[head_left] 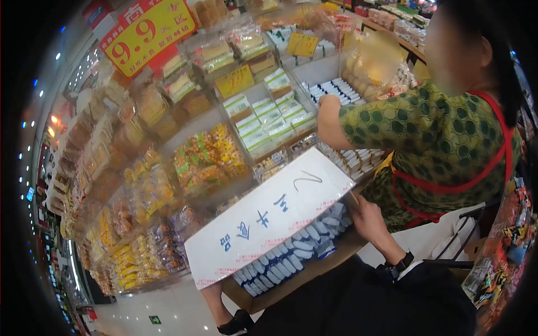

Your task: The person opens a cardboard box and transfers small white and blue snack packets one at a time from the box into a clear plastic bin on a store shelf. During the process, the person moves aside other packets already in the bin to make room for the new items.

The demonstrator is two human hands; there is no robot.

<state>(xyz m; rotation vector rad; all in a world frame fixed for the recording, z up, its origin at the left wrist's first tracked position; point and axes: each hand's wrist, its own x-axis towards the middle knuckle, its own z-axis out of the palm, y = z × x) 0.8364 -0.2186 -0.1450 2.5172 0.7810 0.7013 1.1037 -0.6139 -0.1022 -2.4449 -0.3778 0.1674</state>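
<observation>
A cardboard box [291, 280] is held in front of my body, tilted, with my two hands at its opposite ends. Its white flap [269, 218] stands raised on the far side and bears blue handwritten characters and small red print. Rows of small white-and-blue wrapped packets [286, 260] fill the inside. My right hand [367, 217] grips the box's right end, the fingers partly hidden by the cardboard. At the lower left end is my left hand [213, 297], holding the box from the side; its fingers are mostly covered by the flap. Both wrists wear dark bands.
A co-worker in a green patterned top and red apron [437, 134] stands close on the right, one arm reaching over a bin of blue-and-white packets [336, 89]. Tiered bins of packaged snacks [207, 157] spread ahead, under yellow price signs [148, 42]. More packets [504, 252] line the right edge.
</observation>
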